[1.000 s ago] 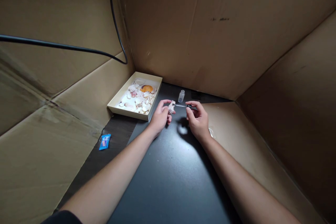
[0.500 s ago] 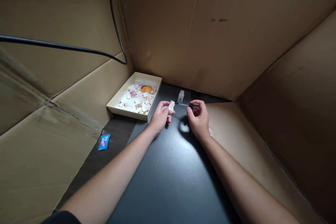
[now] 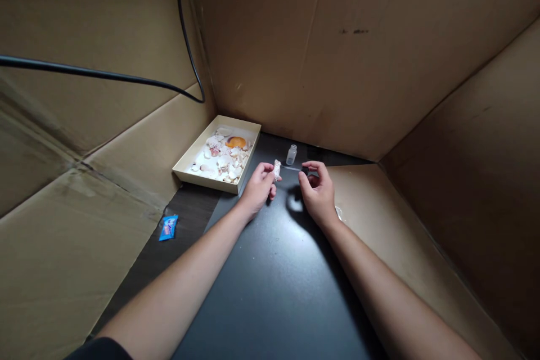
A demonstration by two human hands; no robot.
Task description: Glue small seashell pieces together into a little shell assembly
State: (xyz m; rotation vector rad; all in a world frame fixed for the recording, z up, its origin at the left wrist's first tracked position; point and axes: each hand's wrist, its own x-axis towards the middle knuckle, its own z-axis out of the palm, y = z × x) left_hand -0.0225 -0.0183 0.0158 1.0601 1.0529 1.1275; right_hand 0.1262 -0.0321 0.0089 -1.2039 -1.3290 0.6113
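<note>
My left hand (image 3: 259, 190) pinches a small whitish, ridged seashell (image 3: 277, 170) between thumb and fingers, above the dark mat. My right hand (image 3: 317, 188) grips the dark cap of an applicator brush (image 3: 291, 168); the fingers largely hide the cap. Its thin pale stem points left, and the dark tip is at or very near the shell's right side; I cannot tell whether they touch. Just behind the stem stands a small clear bottle (image 3: 291, 154), upright with its neck uncovered.
A shallow cream box (image 3: 206, 180) of seashells, with an orange shell (image 3: 235, 142) among them, stands at the back left. A blue wrapper (image 3: 168, 228) lies at left. Cardboard walls enclose the table; a black cable (image 3: 126, 77) hangs at upper left.
The applicator brush has shifted slightly left, its tip nearer the seashell. The shell has turned a little in my left hand.
</note>
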